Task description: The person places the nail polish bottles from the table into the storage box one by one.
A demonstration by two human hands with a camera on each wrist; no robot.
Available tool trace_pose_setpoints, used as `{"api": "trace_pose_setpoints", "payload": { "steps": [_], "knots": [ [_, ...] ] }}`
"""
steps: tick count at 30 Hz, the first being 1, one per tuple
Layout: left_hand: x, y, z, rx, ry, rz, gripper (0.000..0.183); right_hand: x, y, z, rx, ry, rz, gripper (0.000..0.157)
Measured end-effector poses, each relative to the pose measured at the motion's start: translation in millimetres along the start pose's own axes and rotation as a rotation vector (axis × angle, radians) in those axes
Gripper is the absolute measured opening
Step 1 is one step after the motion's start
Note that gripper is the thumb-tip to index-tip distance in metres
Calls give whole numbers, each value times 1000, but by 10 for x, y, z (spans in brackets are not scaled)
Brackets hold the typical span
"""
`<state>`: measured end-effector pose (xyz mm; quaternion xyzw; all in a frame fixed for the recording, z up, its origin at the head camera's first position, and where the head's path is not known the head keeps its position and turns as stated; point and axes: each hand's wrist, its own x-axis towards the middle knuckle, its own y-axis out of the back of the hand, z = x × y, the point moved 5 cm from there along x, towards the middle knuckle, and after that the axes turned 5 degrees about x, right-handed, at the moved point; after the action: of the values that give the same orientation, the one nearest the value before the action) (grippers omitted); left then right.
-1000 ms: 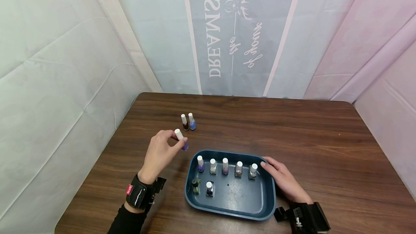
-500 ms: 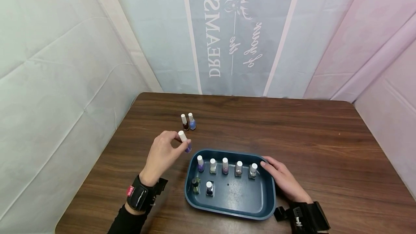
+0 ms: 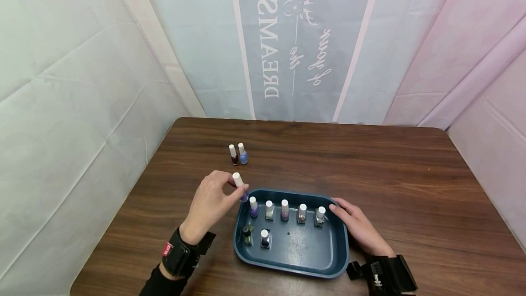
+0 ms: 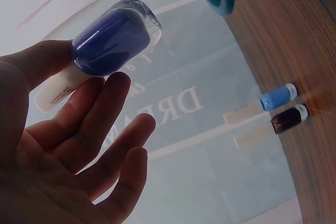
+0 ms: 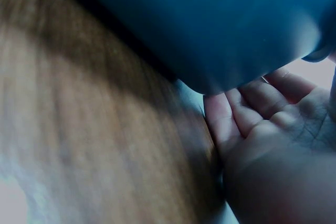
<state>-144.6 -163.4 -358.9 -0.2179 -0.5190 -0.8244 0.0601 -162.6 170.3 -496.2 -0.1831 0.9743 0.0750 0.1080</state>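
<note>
My left hand pinches a nail polish bottle with a white cap and purple polish between thumb and fingers. In the head view the bottle is tilted, just beyond the far left corner of a dark blue tray. The other fingers are spread, as the left wrist view shows. My right hand holds the tray's right side, thumb over the rim and fingers along the outer wall. Several polish bottles stand in the tray: a row along the far side, plus a green bottle and a dark, white-capped bottle at left.
Two more polish bottles stand on the wooden table behind the left hand, a dark brown bottle and a blue bottle. A printed cloth hangs behind the table, and pale cloth sides flank it.
My left hand has carried the purple polish bottle right and nearer, from open table to beside the tray's far left corner. The right hand and tray have stayed put.
</note>
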Motion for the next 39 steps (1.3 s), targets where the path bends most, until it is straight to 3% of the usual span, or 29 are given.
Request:
{"api": "trace_pose_setpoints", "payload": {
  "steps": [16,27,39],
  "knots": [
    [-105,-32,229,38,-102,8,21,-3,0,-10,-20,12,4,49],
    [-161,-48,389,41,-123,-37,23,0,4,-6,-23,19,-2,49],
    [-256,-99,506,46,-142,-37,26,-5,-16,-20,-7,29,10,49]
  ]
}}
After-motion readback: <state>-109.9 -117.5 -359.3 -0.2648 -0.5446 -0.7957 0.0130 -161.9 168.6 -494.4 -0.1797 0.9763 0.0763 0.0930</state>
